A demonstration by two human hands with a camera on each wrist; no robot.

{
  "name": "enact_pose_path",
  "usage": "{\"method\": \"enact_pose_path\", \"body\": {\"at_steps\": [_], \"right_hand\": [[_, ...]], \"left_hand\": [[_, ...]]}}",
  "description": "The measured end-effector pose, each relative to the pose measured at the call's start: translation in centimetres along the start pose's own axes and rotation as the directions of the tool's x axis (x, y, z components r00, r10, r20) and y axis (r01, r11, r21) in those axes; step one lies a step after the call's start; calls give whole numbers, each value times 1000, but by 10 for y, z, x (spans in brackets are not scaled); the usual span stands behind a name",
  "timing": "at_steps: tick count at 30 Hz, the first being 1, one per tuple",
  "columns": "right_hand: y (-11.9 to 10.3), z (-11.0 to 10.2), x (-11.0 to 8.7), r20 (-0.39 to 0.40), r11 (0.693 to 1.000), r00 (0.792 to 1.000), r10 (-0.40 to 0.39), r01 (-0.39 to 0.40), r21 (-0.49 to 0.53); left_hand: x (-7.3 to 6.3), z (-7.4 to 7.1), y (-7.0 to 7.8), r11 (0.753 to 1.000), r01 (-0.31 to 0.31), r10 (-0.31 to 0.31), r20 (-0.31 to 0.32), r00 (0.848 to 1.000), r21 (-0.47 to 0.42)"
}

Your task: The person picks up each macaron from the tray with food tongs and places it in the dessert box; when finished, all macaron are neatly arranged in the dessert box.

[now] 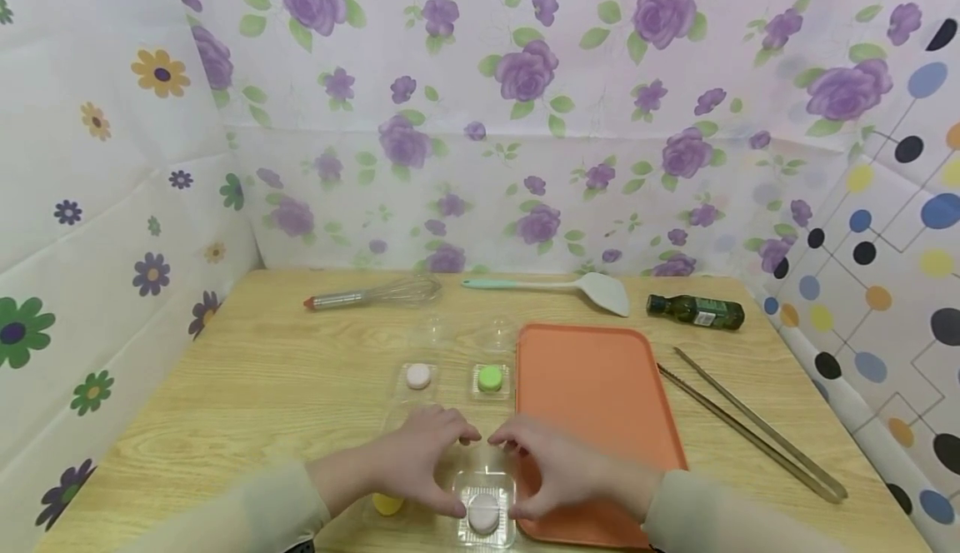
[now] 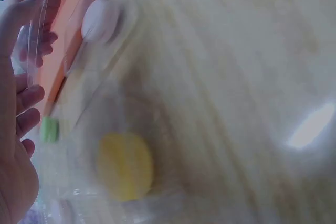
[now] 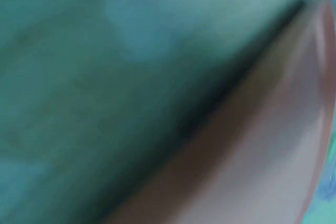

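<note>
In the head view my left hand (image 1: 416,460) and right hand (image 1: 562,461) face each other with curved fingers and thumbs. Between them, they hold the sides of a clear plastic lid (image 2: 38,35), seen edge-on in the left wrist view. Below sits its clear tray (image 1: 465,536) with a pale macaron (image 1: 483,513). A yellow macaron (image 1: 387,503) is partly hidden beneath my left hand. Farther back, a pale pink macaron (image 1: 418,376) and a green macaron (image 1: 490,378) lie in open clear boxes. The right wrist view is blurred and shows no distinct fingers.
An orange tray (image 1: 600,386) lies under my right forearm. Metal tongs (image 1: 750,428) rest to its right. Along the back are a whisk (image 1: 375,293), a spatula (image 1: 600,291) and a green bottle (image 1: 696,311). Patterned curtains (image 1: 480,120) enclose the wooden table (image 1: 262,370).
</note>
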State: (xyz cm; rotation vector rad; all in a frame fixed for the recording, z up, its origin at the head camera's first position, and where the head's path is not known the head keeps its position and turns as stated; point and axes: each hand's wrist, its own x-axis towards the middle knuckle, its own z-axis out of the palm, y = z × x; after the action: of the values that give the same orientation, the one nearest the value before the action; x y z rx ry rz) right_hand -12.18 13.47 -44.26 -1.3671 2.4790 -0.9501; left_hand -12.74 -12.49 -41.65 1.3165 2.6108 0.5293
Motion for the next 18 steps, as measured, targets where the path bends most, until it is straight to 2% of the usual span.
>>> {"method": "enact_pose_path", "body": {"at_steps": [4, 8, 18], "right_hand": [[-4, 10, -3, -24, 982, 995, -99, 94, -161], [-6, 14, -4, -40, 955, 983, -178, 162, -247], [-4, 19, -5, -4, 909, 962, -274, 258, -328]], "left_hand": [[-5, 5, 4, 996, -22, 20, 28, 999, 88], [-8, 8, 7, 985, -45, 36, 53, 998, 166], [-10, 19, 7, 938, -125, 134, -5, 991, 324]]}}
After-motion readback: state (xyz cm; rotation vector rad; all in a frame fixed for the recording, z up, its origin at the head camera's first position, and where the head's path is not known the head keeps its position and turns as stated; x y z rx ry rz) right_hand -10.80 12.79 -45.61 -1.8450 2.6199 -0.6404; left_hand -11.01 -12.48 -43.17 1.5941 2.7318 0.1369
